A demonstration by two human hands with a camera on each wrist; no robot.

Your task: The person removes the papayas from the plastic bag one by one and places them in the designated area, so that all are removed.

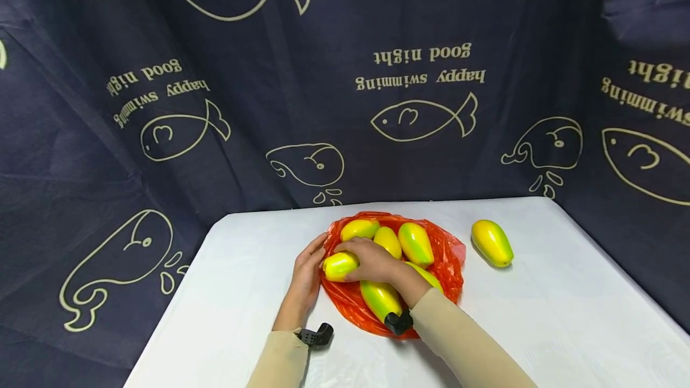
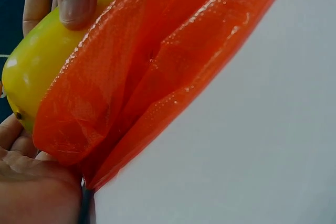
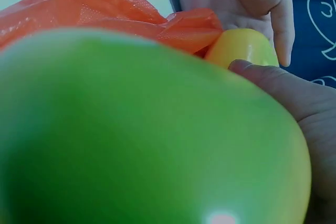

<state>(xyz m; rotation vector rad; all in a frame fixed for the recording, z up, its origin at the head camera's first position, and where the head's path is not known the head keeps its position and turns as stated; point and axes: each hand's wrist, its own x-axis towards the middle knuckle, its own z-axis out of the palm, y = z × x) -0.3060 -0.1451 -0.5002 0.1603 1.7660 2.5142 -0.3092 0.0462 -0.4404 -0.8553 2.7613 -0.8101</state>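
Note:
My right hand (image 1: 373,261) grips a yellow-green papaya (image 1: 338,266) at the left side of a red plastic bag (image 1: 345,305). Thumb and fingers lie on either side of the fruit, its rounded end pointing left. Just beyond that end, my left hand (image 1: 306,274) stands along the bag's left edge with its fingers extended. The left wrist view shows the papaya (image 2: 31,72) over the left palm (image 2: 37,187), partly behind red plastic. Several more papayas (image 1: 416,244) lie on the spread bag, one partly covered by the right forearm. In the right wrist view, a green papaya (image 3: 157,140) fills the foreground.
A single papaya (image 1: 492,243) lies on the white table (image 1: 550,304), right of the bag. Behind the table hangs a dark blue cloth (image 1: 323,88) with fish and whale drawings. A black wrist camera (image 1: 318,335) sits on the left wrist.

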